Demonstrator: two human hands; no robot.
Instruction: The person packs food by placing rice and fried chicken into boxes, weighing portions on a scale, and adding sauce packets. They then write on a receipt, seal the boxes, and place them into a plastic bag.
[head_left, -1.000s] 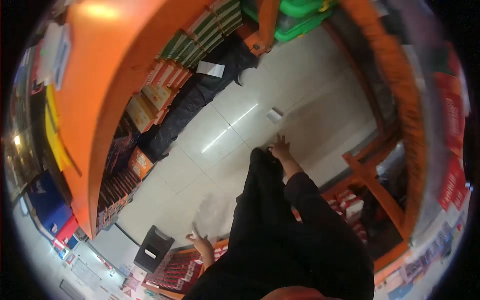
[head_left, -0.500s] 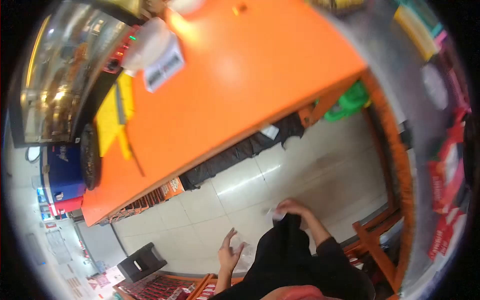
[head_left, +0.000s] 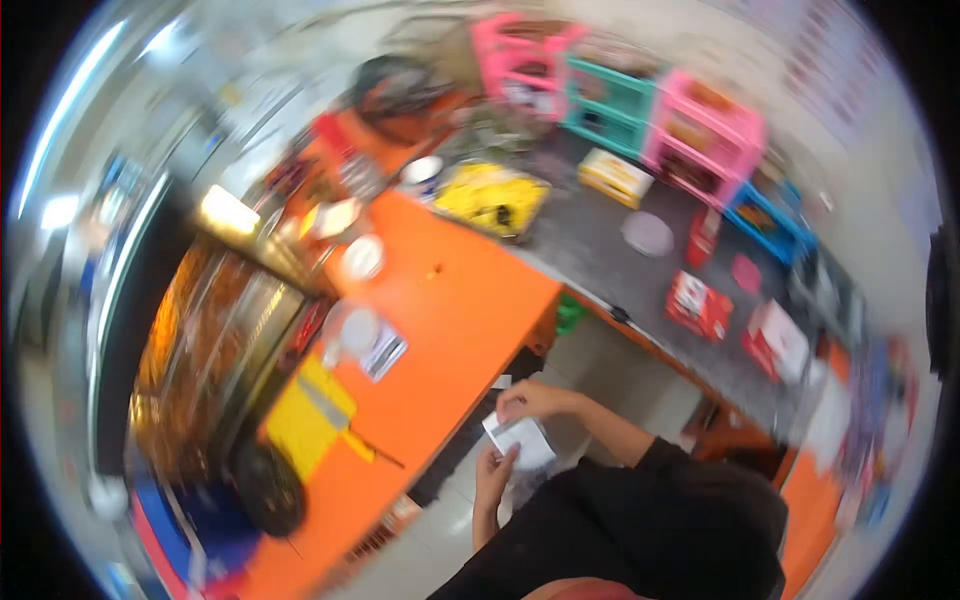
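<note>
A white paper-like piece (head_left: 522,440) is between my two hands, in front of my body beside the orange table (head_left: 440,310). My left hand (head_left: 493,472) pinches its lower left edge with thumb and fingers. Above it, my right hand (head_left: 530,400) has its fingers closed on the top edge. A clear, plastic-like piece hangs near the left hand, blurred.
On the orange table lie a yellow notebook-like item (head_left: 310,415), a printed card (head_left: 384,352) and a round white lid (head_left: 362,258). The grey counter (head_left: 590,260) holds a yellow tray (head_left: 490,200), red boxes (head_left: 698,305) and pink shelves (head_left: 705,140). A glass display case (head_left: 215,350) stands left.
The view has swung up, showing the grey counter and shelves. My hands, apart before, have come together at the white piece. My left hand's fingers have closed from spread.
</note>
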